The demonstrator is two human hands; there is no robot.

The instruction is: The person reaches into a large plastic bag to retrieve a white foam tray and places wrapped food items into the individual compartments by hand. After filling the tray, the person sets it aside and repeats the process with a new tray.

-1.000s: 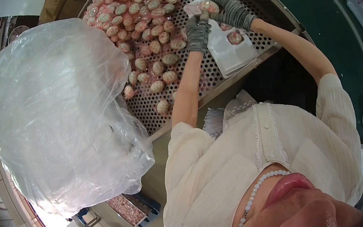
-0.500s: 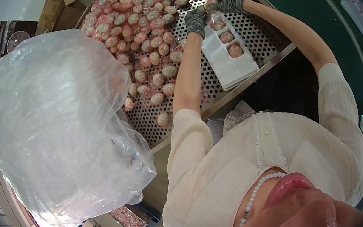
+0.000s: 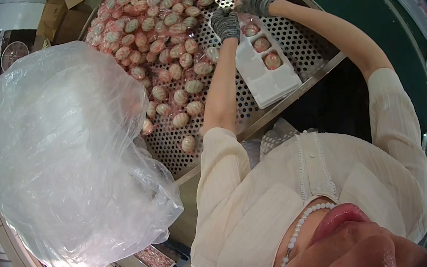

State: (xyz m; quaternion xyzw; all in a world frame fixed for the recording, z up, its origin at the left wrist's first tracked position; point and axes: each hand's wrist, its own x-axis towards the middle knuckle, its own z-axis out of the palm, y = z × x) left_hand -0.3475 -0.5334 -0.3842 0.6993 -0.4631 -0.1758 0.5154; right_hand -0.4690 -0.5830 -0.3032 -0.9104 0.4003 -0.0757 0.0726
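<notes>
– White tray point(image 3: 272, 87); lying where?
– By the near rim of the perforated metal table point(image 3: 175, 149), with three wrapped balls point(image 3: 272, 60) in right-side wells. Best to seat each low and level.
– And fingers?
– Bent on left hand point(image 3: 225, 24) and right hand point(image 3: 259, 1), both farther off. Pinching anything? Cannot tell. Far left, a ball pile point(image 3: 155, 27).

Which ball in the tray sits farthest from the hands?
The ball in the white tray nearest the cream blouse; the others lie nearer the left hand and right hand.
</notes>
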